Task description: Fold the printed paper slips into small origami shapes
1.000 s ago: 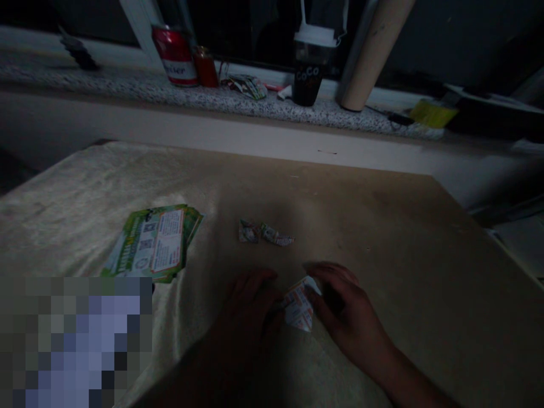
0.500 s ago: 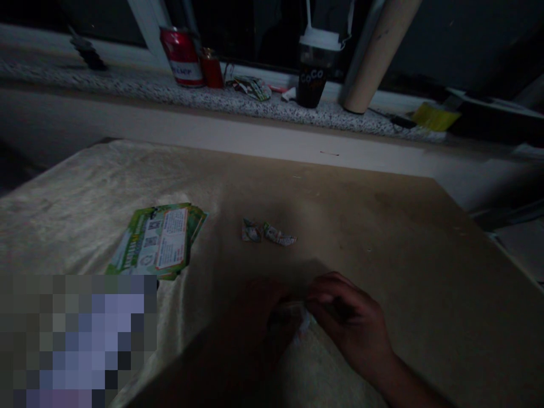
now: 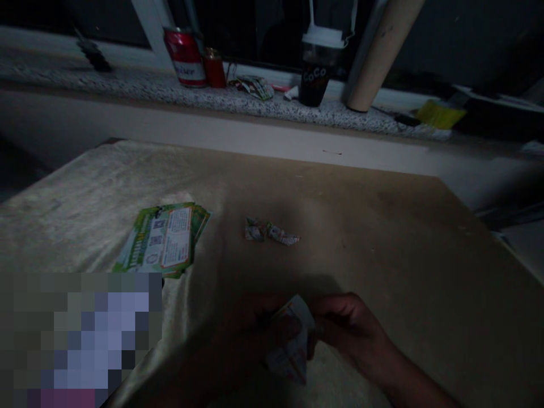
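Note:
A folded printed paper leaflet is between my hands near the lower middle, with a pale corner turned up. My left hand grips it from the left, its thumb pressed on the printed face; deep shadow hides most of those fingers. At the paper's right edge, my right hand pinches with thumb and fingers. Beyond the hands lie two small folded paper pieces, one squarish and one longer. To the left is a fanned stack of green and white leaflets.
A cloth-covered table meets the wall under a speckled sill. On the sill stand a red can, a small red jar, crumpled paper, a lidded drink cup and a cardboard tube. A blurred patch covers the lower left.
The leaflet has come up into clearer view, with its pale corner raised and printed face showing. My right hand has moved slightly lower, fingers still at the paper's edge. The view has shifted a little.

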The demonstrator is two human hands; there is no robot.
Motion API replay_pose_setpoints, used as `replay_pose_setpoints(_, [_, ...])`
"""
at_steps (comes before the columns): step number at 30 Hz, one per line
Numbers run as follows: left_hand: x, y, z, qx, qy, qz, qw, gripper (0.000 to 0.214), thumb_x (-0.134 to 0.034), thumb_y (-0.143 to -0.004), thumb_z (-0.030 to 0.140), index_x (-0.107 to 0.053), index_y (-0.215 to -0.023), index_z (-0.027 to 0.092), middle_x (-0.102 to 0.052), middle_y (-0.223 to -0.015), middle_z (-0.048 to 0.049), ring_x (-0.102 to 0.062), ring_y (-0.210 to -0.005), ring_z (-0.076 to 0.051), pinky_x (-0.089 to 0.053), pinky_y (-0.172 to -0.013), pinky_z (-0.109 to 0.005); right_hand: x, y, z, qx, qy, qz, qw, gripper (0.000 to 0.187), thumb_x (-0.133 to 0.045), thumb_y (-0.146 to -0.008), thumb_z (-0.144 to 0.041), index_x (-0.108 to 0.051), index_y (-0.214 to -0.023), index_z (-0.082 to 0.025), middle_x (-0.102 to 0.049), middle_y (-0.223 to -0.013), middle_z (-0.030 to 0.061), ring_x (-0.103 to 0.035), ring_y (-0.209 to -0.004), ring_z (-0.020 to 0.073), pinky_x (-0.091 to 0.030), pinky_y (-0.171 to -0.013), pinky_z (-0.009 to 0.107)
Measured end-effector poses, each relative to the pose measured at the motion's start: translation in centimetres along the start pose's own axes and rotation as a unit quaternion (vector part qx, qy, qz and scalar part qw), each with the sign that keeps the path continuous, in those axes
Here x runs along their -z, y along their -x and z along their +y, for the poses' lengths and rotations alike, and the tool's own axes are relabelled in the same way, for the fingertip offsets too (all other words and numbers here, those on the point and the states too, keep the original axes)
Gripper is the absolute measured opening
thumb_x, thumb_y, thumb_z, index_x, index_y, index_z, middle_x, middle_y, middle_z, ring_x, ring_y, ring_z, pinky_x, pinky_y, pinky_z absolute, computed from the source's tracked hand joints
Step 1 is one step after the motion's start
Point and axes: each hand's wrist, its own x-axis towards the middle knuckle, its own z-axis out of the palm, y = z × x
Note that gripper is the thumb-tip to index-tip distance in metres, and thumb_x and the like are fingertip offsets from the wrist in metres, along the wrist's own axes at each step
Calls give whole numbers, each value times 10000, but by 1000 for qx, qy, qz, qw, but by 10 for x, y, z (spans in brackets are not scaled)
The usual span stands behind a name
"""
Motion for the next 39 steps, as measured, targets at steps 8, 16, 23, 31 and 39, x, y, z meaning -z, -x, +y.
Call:
replay_pose_setpoints(8, [1,-1,-5,12,-46,28,998,417,-712,-891,547,-768,-872,134,-660,-726,-17,-558,-622,-129,-417,-606,-232,-1,5,4,27,64,22,997,250,-758,-925,-420,-766,-888,-173,-717,-782,39,-659,-715,146,-533,-677,268])
replay_pose_setpoints(16, [0,0,-5,-10,-167,54,985,310,-630,-943,433,-775,-875,167,-637,-719,7,-550,-675,-147,-407,-615,-231,-2,8,5,70,216,44,973,192,-615,-968,-293,-662,-824,-174,-630,-726,23,-570,-668,145,-463,-614,267])
replay_pose_setpoints(23, [-11,-5,-2,13,-263,79,961,306,-575,-907,388,-583,-686,176,-419,-612,59,-376,-581,-116,-265,-520,-229,-3,5,6,104,321,60,940,209,-547,-905,-188,-516,-698,-203,-419,-608,-47,-389,-540,105,-301,-495,235])
replay_pose_setpoints(31, [-13,-2,2,5,-230,33,973,290,-563,-933,384,-623,-746,169,-438,-654,48,-364,-596,-116,-279,-522,-223,-5,7,9,103,317,64,941,393,-465,-1036,-307,-453,-656,-210,-374,-565,-58,-360,-506,98,-264,-482,248])
replay_pose_setpoints(39, [-8,-3,-13,4,-159,62,985,326,-607,-948,439,-711,-829,154,-539,-661,37,-443,-579,-110,-346,-538,-211,-6,8,7,24,260,55,964,369,-480,-1056,-460,-490,-781,-215,-427,-692,-36,-395,-612,128,-329,-540,255])
